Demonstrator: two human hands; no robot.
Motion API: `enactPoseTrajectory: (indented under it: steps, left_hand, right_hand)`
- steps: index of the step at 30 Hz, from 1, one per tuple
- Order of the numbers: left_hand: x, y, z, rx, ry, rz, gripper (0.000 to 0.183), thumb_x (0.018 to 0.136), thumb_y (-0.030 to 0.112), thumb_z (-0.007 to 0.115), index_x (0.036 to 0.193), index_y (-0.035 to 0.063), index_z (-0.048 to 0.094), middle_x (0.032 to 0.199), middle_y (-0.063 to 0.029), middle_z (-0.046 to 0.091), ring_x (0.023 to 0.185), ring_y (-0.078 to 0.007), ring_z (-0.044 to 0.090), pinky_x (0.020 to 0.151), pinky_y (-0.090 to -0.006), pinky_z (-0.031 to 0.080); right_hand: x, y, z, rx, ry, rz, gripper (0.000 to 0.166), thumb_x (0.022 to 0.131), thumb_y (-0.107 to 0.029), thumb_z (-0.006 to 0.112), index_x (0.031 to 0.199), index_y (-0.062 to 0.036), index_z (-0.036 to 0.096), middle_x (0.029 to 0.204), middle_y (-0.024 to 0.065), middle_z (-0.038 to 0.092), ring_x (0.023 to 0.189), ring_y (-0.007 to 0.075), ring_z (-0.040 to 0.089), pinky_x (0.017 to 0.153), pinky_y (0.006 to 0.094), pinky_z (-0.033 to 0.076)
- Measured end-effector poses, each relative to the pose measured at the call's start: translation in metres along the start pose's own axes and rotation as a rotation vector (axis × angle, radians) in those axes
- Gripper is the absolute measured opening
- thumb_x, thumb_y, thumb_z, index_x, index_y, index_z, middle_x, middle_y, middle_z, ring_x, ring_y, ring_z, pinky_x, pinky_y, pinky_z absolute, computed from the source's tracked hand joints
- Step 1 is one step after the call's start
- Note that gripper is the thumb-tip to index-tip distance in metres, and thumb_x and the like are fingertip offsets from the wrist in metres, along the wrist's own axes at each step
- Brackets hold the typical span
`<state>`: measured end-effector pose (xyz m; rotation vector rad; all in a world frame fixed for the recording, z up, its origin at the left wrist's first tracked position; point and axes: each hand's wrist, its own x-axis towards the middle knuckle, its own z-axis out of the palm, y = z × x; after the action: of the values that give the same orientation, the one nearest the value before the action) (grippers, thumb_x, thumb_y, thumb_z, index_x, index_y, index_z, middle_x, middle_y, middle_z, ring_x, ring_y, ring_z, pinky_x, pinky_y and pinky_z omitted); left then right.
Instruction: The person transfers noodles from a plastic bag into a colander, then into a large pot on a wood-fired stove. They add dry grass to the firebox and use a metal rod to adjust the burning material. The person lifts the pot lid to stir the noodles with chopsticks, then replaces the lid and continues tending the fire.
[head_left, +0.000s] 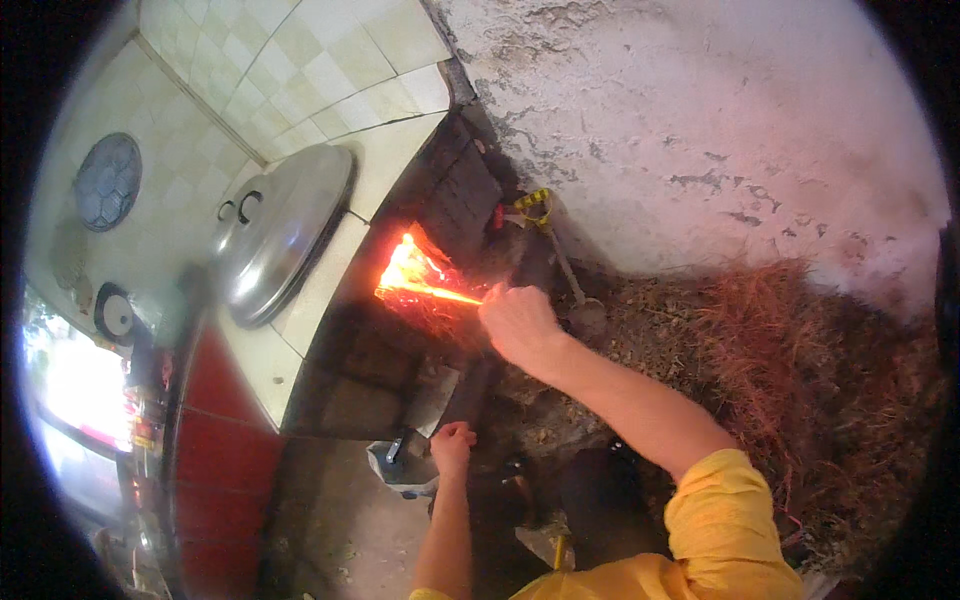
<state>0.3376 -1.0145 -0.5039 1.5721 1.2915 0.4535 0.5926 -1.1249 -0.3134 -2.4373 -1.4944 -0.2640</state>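
Observation:
My right hand (516, 319) is closed around the near end of a thin stick or poker (454, 293), whose glowing length reaches into the opening of a tiled stove. A bright fire (409, 266) burns there in dry, straw-like fuel. Lower down, my left hand (453, 444) hangs beside a flat, pale rectangular plate (435, 401) near the stove's base; its fingers are curled, and I cannot tell whether they hold anything. A small light-coloured container (401, 469) with a dark rim part stands just left of this hand.
A large domed metal lid (289, 232) covers a pot on the white tiled stovetop (330, 289). A shovel with a yellow-and-black handle (533, 206) leans by the rough plastered wall (690, 135). Dry brown needles or straw (765, 352) are heaped on the floor at the right.

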Motion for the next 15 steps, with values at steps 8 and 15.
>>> enactPoseTrajectory:
  steps: [8, 15]
  left_hand:
    - [-0.013, 0.014, 0.000, 0.133, -0.015, 0.054, 0.024, 0.085, 0.019, 0.062, 0.091, -0.0028, 0.069, 0.072, -0.0110, 0.070, 0.063, -0.0159, 0.066, 0.063, -0.0288, 0.052]
    - [-0.007, 0.003, -0.004, 0.034, -0.023, 0.055, 0.023, 0.085, 0.020, 0.063, 0.092, -0.0011, 0.069, 0.074, -0.0105, 0.071, 0.065, -0.0150, 0.066, 0.060, -0.0278, 0.051]
  right_hand:
    - [-0.013, 0.011, 0.027, 0.136, 0.072, 0.125, 0.031, 0.076, -0.011, 0.064, 0.106, -0.0053, 0.060, 0.085, 0.0137, 0.064, 0.070, 0.0284, 0.069, 0.057, 0.0388, 0.054]
    - [-0.039, 0.029, -0.024, 0.052, 0.051, 0.011, 0.029, 0.073, -0.010, 0.066, 0.101, -0.0044, 0.061, 0.082, 0.0122, 0.064, 0.068, 0.0262, 0.068, 0.054, 0.0371, 0.054]
